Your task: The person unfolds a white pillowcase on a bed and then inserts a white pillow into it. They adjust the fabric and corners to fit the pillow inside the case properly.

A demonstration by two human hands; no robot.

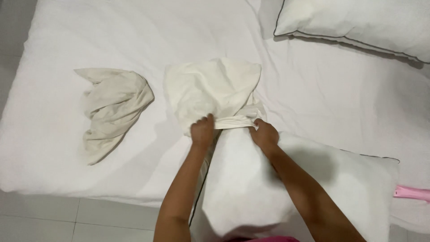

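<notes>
A white pillow with dark piping (251, 188) lies across the near edge of the bed, its far end tucked into a cream pillowcase (212, 89). My left hand (202, 131) grips the left side of the pillowcase's open hem. My right hand (265, 133) grips the right side of the same hem. The rest of the pillowcase lies rumpled on the sheet beyond my hands.
A second cream pillowcase (114, 110) lies crumpled on the white bed sheet (340, 98) to the left. Another white pillow (358, 22) sits at the top right. A pink object (412, 193) pokes in at the right edge. Grey floor tiles (67, 219) show below.
</notes>
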